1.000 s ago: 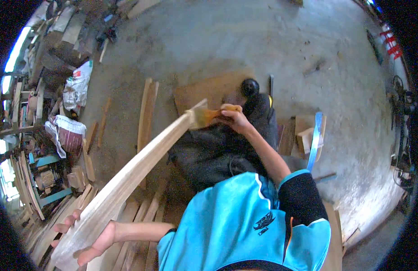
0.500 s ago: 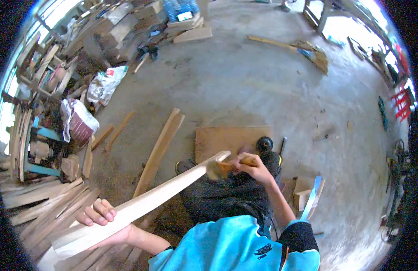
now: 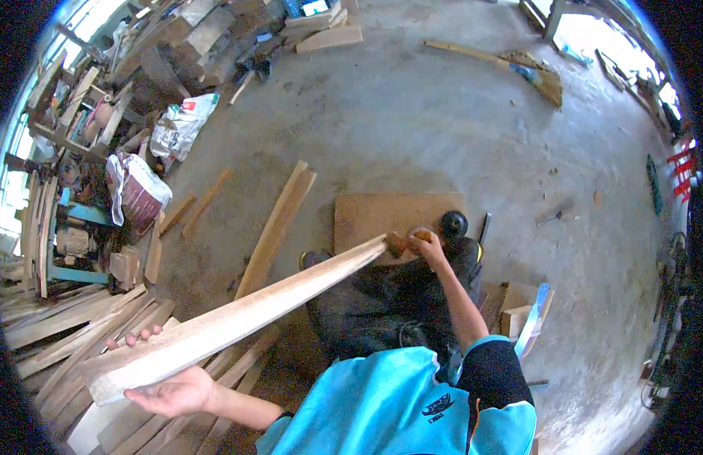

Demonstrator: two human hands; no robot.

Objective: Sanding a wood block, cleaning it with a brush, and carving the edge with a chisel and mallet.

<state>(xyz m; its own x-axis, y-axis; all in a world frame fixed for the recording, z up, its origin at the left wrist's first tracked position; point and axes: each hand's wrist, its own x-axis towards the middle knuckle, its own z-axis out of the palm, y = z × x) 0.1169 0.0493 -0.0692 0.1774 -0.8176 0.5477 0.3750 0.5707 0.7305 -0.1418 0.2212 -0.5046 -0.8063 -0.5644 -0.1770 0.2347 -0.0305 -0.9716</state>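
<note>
**Wooden plank point(image 3: 237, 318) spans from left hand point(image 3: 180, 392) to brush point(image 3: 396, 244)**

The wooden plank slants above the floor, from well left of the brown panel point(image 3: 359, 212) to a narrower tip that overlaps the panel in view. The left hand supports the broad end from below, fingers spread apart along both sides, cradling rather than visibly clamping. The right hand point(image 3: 431, 247), in front of the panel, has its fingers clamped on the brush's handle.

The plank looks stiff, moderately heavy and hard to break; its length should make a one-ended hold tip easily. The broad end gives a sure grip, with a second hold near mid-length for balance. The brush should be light, its bristles soft, best held by the handle.

The left palm is partly hidden under the plank. Dark trousers point(image 3: 351, 318) cover the panel's near edge, and whether a leg supports the plank is unclear. The bristles blur at the tip, so contact cannot be confirmed.
</note>
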